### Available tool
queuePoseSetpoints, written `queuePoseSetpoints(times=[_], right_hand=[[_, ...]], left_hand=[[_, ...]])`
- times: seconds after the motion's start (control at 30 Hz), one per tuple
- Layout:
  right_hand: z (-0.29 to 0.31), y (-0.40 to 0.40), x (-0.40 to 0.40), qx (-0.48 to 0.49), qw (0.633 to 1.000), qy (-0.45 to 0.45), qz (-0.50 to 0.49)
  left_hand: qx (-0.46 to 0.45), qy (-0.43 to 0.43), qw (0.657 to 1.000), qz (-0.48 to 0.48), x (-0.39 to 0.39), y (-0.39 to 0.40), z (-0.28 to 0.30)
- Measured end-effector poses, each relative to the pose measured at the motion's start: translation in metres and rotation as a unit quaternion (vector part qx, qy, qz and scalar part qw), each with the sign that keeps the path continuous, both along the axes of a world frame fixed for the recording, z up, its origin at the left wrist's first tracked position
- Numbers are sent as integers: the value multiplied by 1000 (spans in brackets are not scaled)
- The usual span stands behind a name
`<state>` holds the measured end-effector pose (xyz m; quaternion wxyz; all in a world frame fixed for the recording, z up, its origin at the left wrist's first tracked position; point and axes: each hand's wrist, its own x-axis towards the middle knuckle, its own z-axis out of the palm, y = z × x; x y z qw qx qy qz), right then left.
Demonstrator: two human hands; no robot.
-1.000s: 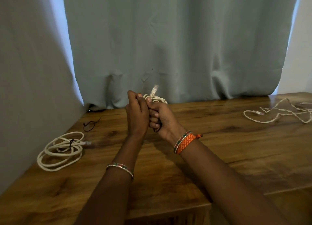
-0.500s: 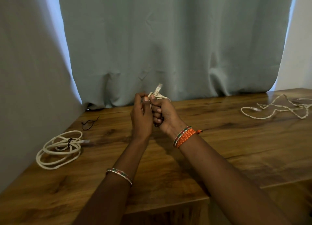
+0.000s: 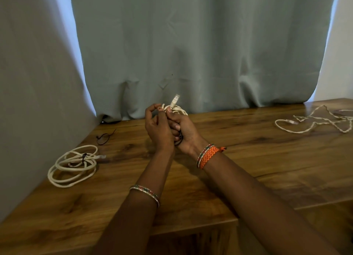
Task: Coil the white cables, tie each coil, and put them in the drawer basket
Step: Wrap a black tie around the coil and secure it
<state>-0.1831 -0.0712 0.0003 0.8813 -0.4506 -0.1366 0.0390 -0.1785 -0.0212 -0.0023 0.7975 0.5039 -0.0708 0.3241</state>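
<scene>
Hands: the left hand (image 3: 158,128) and right hand (image 3: 184,132) meet above the table (image 3: 229,159), both curled round 1 small coil (image 3: 176,109) of white cable.
Right fingers: wrapped round the coil, with a black tie (image 3: 179,139) showing in the palm.
Left fingers: bent, thumb and forefinger pinching at the coil's top.
Plug: 1 plug (image 3: 174,100) sticks up from the coil, tilted right.
Tied coil: a second coil (image 3: 73,165), bound with a dark tie, lies flat at the table's left.
Spare tie: a loose tie (image 3: 104,137) lies just behind it.
Loose cable: 1 uncoiled cable (image 3: 313,121) sprawls at far right.
Backdrop: a curtain (image 3: 191,44).
</scene>
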Motion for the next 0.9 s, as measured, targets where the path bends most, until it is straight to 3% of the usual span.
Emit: queuePoseSetpoints(times=[0.2, 0.43, 0.63, 0.77, 0.9], right_hand=[[0, -1, 1, -2, 1000, 4, -24], [2, 2, 1, 1, 998, 30, -53], [1, -4, 5, -7, 999, 21, -36], [2, -3, 8, -95, 993, 26, -71], [1, -7, 6, -191, 977, 49, -87]], left_hand=[[-33, 30, 999, -26, 6, 2, -1], [12, 27, 999, 33, 14, 0, -4], [-1, 90, 996, -12, 23, -1, -5], [30, 102, 994, 25, 28, 4, -6], [128, 87, 982, 106, 29, 13, -9]])
